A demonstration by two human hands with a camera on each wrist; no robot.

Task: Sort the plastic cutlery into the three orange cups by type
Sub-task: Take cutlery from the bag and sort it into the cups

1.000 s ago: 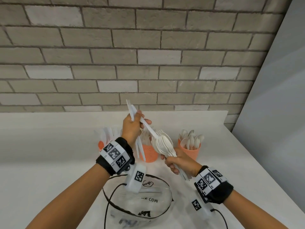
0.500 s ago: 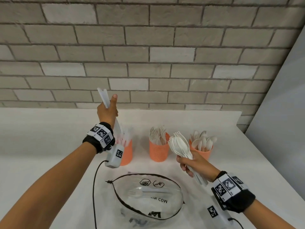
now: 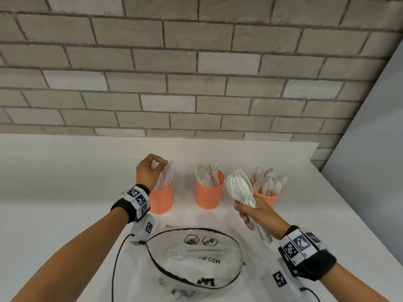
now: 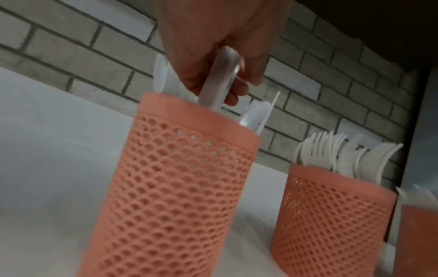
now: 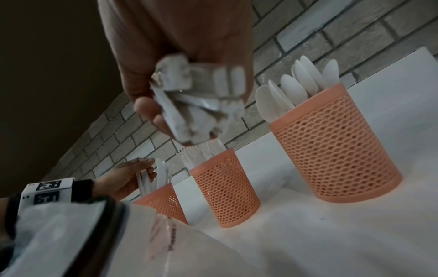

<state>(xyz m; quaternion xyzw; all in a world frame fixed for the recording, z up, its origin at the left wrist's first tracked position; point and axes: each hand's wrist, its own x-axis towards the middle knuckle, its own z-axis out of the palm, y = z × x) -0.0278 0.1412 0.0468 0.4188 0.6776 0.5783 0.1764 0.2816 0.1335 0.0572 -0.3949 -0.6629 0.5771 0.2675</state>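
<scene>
Three orange mesh cups stand in a row on the white table: the left cup (image 3: 162, 198) with knives, the middle cup (image 3: 209, 195) with forks, the right cup (image 3: 266, 198) with spoons. My left hand (image 3: 152, 170) is over the left cup (image 4: 170, 187) and pinches the white knives (image 4: 221, 76), whose lower ends are inside the cup. My right hand (image 3: 253, 212) grips a bunch of white forks and spoons (image 3: 238, 186) by the handles, between the middle and right cups. The handle ends of the bunch of cutlery (image 5: 201, 105) show below the fist.
A clear plastic bag (image 3: 196, 258) with a black drawstring lies on the table in front of the cups, with a fork (image 3: 174, 252) visible inside. A brick wall stands behind the table. A grey panel closes the right side.
My left hand has carried the knives away from the bunch, over to the left, and down into the left cup. My right hand has stayed near the right cups with its bunch.
</scene>
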